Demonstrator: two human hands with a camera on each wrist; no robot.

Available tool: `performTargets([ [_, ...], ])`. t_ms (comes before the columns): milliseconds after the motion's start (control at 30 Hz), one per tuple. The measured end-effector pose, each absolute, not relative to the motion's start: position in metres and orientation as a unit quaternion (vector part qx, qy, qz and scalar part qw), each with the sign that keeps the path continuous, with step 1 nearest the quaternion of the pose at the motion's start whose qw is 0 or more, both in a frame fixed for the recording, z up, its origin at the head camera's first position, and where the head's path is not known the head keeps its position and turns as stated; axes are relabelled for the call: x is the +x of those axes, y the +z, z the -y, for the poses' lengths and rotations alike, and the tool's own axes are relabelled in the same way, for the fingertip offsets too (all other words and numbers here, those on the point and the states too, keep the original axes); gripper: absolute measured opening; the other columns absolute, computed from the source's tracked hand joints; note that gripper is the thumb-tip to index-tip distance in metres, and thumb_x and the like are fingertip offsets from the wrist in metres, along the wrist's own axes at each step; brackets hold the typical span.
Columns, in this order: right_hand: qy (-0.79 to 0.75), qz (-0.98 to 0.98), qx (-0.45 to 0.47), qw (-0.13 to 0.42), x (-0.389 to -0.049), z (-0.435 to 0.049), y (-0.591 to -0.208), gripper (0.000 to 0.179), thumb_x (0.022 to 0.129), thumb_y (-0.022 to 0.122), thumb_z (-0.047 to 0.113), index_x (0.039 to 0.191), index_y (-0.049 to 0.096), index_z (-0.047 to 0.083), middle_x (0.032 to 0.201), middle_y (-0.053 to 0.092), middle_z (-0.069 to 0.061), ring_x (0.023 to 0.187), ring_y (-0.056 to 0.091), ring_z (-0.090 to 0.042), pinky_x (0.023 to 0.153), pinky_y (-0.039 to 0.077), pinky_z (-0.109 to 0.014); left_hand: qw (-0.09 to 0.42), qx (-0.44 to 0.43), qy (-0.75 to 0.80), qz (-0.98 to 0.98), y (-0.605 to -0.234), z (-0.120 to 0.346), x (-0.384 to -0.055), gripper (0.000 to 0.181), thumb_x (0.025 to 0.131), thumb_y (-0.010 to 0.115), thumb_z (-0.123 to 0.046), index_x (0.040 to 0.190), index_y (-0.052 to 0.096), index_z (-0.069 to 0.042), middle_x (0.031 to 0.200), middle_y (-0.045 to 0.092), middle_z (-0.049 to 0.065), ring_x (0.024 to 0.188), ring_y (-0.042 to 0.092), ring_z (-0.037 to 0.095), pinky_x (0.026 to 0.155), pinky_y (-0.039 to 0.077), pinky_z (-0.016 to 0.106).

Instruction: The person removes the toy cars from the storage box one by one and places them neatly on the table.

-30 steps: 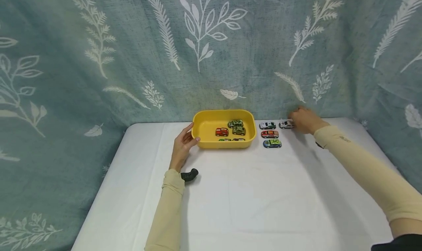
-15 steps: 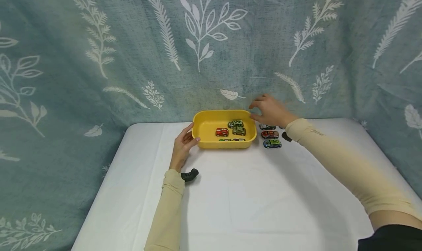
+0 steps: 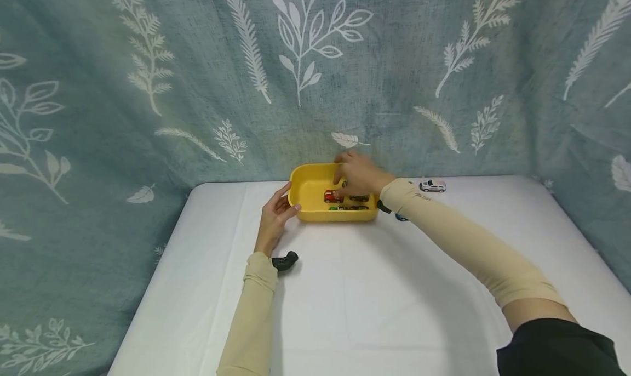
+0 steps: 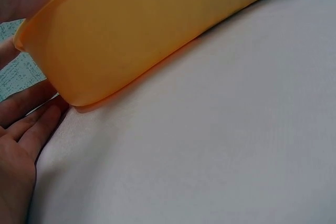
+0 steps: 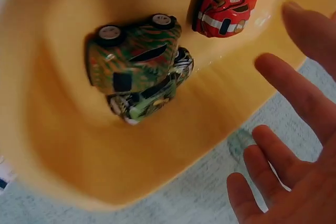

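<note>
My left hand [image 3: 270,222] grips the left end of a yellow plastic bin [image 3: 335,216], thumb on the rim, and in the left wrist view the lower fingers lie against the bin's bottom corner. Over the bin's right half reaches my right hand [image 3: 362,172], fingers apart and nothing between them. The right wrist view shows its fingertips near a red toy car [image 5: 226,11]. Beside that, a camouflage toy car [image 5: 134,56] overlaps a green toy car [image 5: 152,100]. More toy cars lie along the bin's near side, partly cut off by its wall.
Right of the bin, a white toy car [image 3: 432,186] stands on the white tablecloth [image 3: 345,288]. A blue toy car [image 3: 401,217] shows partly from under the right sleeve, which hides others. A leaf-patterned curtain [image 3: 197,80] hangs right behind the bin.
My right hand has left the white car at the right and moved left over the bin, its forearm now covering most of the row of cars. The left hand stays on the bin.
</note>
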State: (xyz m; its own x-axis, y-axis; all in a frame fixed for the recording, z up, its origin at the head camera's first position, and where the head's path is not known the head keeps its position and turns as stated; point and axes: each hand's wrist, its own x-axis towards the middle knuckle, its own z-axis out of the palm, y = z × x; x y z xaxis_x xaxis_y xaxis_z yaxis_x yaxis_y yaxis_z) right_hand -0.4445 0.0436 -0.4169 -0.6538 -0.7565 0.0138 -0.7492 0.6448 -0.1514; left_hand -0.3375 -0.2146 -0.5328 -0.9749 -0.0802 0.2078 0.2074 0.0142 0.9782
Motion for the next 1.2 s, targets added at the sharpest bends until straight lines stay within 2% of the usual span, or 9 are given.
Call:
performTargets([
  [233, -0.027, -0.913, -0.401, 0.074, -0.446, -0.035, -0.42, 0.037, 0.092, 0.084, 0.04, 0.119, 0.083, 0.015, 0.162, 0.044, -0.021, 0.143, 0.04, -0.044, 0.118, 0.036, -0.066, 0.093, -0.039, -0.699, 0.708, -0.535, 0.213, -0.339, 0.071, 0.094, 0.077, -0.005, 0.16, 0.049, -0.01, 0.151, 0.057, 0.028, 0.139, 0.057, 0.045, 0.122, 0.043, 0.056],
  [367, -0.028, -0.913, -0.4, 0.077, -0.448, -0.033, -0.421, 0.038, 0.089, 0.087, 0.039, 0.118, 0.083, 0.015, 0.164, 0.042, -0.021, 0.146, 0.037, -0.045, 0.12, 0.034, -0.067, 0.099, -0.038, -0.697, 0.709, -0.536, 0.214, -0.338, 0.071, 0.093, 0.077, -0.005, 0.159, 0.05, -0.01, 0.149, 0.059, 0.028, 0.137, 0.058, 0.044, 0.12, 0.045, 0.056],
  [467, -0.022, -0.913, -0.4, 0.072, -0.448, -0.032, -0.423, 0.036, 0.087, 0.089, 0.039, 0.114, 0.085, 0.016, 0.164, 0.041, -0.022, 0.147, 0.036, -0.046, 0.12, 0.035, -0.066, 0.097, -0.04, -0.699, 0.707, -0.537, 0.214, -0.338, 0.07, 0.094, 0.077, -0.005, 0.158, 0.052, -0.012, 0.149, 0.06, 0.026, 0.137, 0.059, 0.043, 0.12, 0.045, 0.055],
  [667, -0.004, -0.914, -0.4, 0.061, -0.448, -0.032, -0.428, 0.034, 0.082, 0.093, 0.038, 0.107, 0.086, 0.017, 0.162, 0.043, -0.024, 0.147, 0.038, -0.045, 0.118, 0.041, -0.062, 0.091, -0.046, -0.701, 0.706, -0.538, 0.212, -0.34, 0.07, 0.095, 0.076, -0.003, 0.159, 0.049, -0.008, 0.154, 0.056, 0.027, 0.141, 0.056, 0.044, 0.123, 0.042, 0.056],
  [933, 0.033, -0.914, -0.403, 0.042, -0.448, -0.027, -0.427, 0.028, 0.084, 0.092, 0.039, 0.099, 0.086, 0.016, 0.163, 0.042, -0.024, 0.145, 0.038, -0.045, 0.115, 0.043, -0.062, 0.099, -0.042, -0.701, 0.705, -0.534, 0.214, -0.342, 0.069, 0.094, 0.074, 0.0, 0.158, 0.048, -0.003, 0.156, 0.051, 0.03, 0.142, 0.053, 0.049, 0.124, 0.039, 0.059],
  [1200, 0.043, -0.909, -0.412, 0.043, -0.45, -0.024, -0.428, 0.02, 0.084, 0.092, 0.034, 0.088, 0.084, 0.016, 0.162, 0.041, -0.024, 0.145, 0.037, -0.047, 0.115, 0.043, -0.063, 0.103, -0.044, -0.701, 0.704, -0.535, 0.216, -0.341, 0.069, 0.095, 0.076, -0.004, 0.158, 0.05, -0.009, 0.156, 0.054, 0.025, 0.142, 0.054, 0.045, 0.124, 0.04, 0.057],
])
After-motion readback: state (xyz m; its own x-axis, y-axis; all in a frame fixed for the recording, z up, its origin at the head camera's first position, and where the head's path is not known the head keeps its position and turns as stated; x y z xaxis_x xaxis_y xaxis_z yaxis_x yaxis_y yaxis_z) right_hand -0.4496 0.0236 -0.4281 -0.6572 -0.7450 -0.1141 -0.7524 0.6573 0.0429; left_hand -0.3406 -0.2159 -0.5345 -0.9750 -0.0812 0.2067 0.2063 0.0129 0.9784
